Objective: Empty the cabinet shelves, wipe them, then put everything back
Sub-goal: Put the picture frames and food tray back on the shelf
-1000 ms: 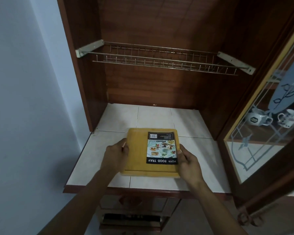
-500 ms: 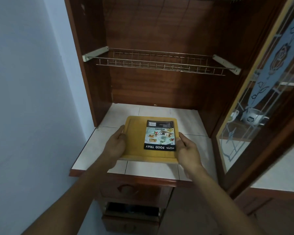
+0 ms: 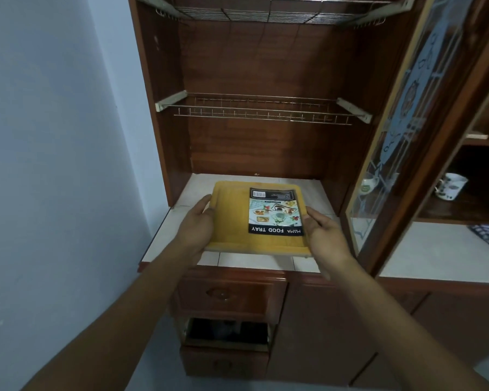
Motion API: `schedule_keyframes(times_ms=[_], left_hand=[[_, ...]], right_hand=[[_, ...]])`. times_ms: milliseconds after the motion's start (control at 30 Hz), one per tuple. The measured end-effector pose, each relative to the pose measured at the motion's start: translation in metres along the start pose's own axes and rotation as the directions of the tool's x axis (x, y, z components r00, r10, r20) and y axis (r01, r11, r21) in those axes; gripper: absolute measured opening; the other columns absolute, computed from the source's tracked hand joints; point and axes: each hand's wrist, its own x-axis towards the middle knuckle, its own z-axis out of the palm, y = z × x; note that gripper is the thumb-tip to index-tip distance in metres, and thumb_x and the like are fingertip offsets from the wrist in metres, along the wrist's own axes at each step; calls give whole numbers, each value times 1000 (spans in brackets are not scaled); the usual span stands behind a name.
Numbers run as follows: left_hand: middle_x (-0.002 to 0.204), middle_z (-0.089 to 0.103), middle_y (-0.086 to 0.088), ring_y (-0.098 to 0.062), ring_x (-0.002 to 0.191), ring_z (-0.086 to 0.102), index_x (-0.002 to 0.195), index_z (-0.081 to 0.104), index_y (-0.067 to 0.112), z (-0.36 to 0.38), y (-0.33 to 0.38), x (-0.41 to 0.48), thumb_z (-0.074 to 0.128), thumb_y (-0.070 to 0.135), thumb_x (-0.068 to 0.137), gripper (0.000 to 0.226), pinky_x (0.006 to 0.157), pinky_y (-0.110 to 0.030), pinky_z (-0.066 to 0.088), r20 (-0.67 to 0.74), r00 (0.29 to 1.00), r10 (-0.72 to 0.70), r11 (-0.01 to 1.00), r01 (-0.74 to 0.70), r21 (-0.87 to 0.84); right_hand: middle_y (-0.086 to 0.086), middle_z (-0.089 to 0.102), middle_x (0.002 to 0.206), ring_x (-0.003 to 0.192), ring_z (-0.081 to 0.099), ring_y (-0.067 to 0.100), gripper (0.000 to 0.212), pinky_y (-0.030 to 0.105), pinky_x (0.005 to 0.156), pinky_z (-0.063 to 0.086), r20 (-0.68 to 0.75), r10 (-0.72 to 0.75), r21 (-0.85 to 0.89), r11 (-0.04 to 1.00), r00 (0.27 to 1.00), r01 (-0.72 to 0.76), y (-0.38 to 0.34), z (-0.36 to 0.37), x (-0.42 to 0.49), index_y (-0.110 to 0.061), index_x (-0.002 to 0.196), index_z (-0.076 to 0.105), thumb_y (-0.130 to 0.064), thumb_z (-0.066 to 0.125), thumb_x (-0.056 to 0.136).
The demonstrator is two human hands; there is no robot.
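Note:
A yellow food tray (image 3: 232,218) with a printed label hangs just above the white tiled shelf (image 3: 314,190) of the open wooden cabinet. My left hand (image 3: 195,224) grips its left edge and my right hand (image 3: 322,232) grips its right edge. A bare wire rack (image 3: 260,111) spans the cabinet above, and a second wire rack (image 3: 266,9) runs along the top.
The glass cabinet door (image 3: 401,131) stands open at the right. Beyond it, mugs (image 3: 449,184) sit on a wooden shelf over a white counter (image 3: 435,249). Below the tiled shelf is a shut drawer (image 3: 226,294) and a part-open drawer (image 3: 226,334). A blue wall (image 3: 54,136) lies left.
Both hands have lifted the tray slightly off the tiles and moved it toward the cabinet. The view has tilted up, bringing the top wire rack into sight.

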Motion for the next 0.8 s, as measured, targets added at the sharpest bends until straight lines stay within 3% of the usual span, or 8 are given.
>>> schedule_keyframes(times_ms=[67, 167, 200, 333, 400, 567, 667, 800], left_hand=[[143, 44, 2, -19, 116, 47, 143, 42, 35, 1, 5, -18, 33, 30, 106, 39, 102, -42, 42, -16, 1000, -2, 1000, 2, 4], [145, 41, 1, -19, 116, 44, 143, 42, 34, 2, 11, -45, 31, 28, 107, 39, 101, -42, 41, -19, 1000, 9, 1000, -9, 9], [146, 41, 1, -20, 118, 44, 143, 42, 34, 3, 12, -54, 30, 28, 106, 39, 102, -43, 40, -24, 1000, 11, 1000, -11, 16], [136, 44, 4, -22, 119, 46, 141, 44, 35, 11, 16, -85, 31, 30, 106, 38, 100, -41, 43, -35, 999, 31, 999, -30, 32], [126, 42, 6, -19, 113, 44, 140, 44, 36, 20, 15, -102, 31, 31, 106, 37, 93, -38, 43, -50, 998, 46, 998, -44, 36], [131, 46, 3, -20, 113, 48, 141, 46, 35, 47, 11, -138, 33, 27, 105, 39, 92, -37, 43, -90, 994, 64, 996, -59, 66], [128, 51, 1, -22, 111, 52, 131, 52, 34, 70, 11, -165, 34, 26, 104, 33, 94, -39, 46, -120, 990, 68, 996, -61, 60], [131, 52, 0, -26, 114, 52, 137, 49, 35, 94, 13, -190, 34, 30, 104, 36, 99, -46, 46, -134, 989, 64, 995, -52, 88]], right_hand=[[-12, 71, 88, 80, 68, 2, 26, 18, 66, 53, -5, 12, 13, 1000, 1000, -12, -9, -4, -16, -28, 96, 64, -15, 43, 104], [-2, 73, 103, 94, 70, 15, 27, 35, 83, 58, -2, 17, 3, 1000, 1000, -17, -16, -12, -40, -17, 121, 63, -18, 43, 104], [-1, 73, 104, 96, 70, 16, 27, 37, 86, 57, -4, 13, 2, 1000, 1000, -13, -19, -17, -47, -17, 121, 64, -18, 43, 104], [-8, 73, 94, 91, 68, 9, 29, 26, 79, 52, 19, 9, 28, 1000, 1000, -10, -26, -38, -72, -29, 90, 63, -15, 43, 104], [-11, 71, 89, 86, 66, 4, 30, 21, 74, 49, 32, -6, 35, 999, 999, 4, -29, -52, -85, -30, 85, 61, -15, 42, 104], [-3, 75, 98, 94, 71, 14, 27, 35, 86, 56, 54, -21, 0, 1000, 998, 21, -27, -91, -107, -24, 107, 68, -17, 41, 104], [-2, 76, 98, 93, 71, 16, 28, 39, 88, 57, 67, -7, 2, 1000, 998, 7, -29, -121, -118, -19, 117, 66, -18, 42, 104], [1, 75, 101, 95, 71, 18, 30, 42, 91, 56, 71, -11, -4, 1000, 997, 11, -34, -152, -131, -16, 125, 63, -17, 43, 103]])
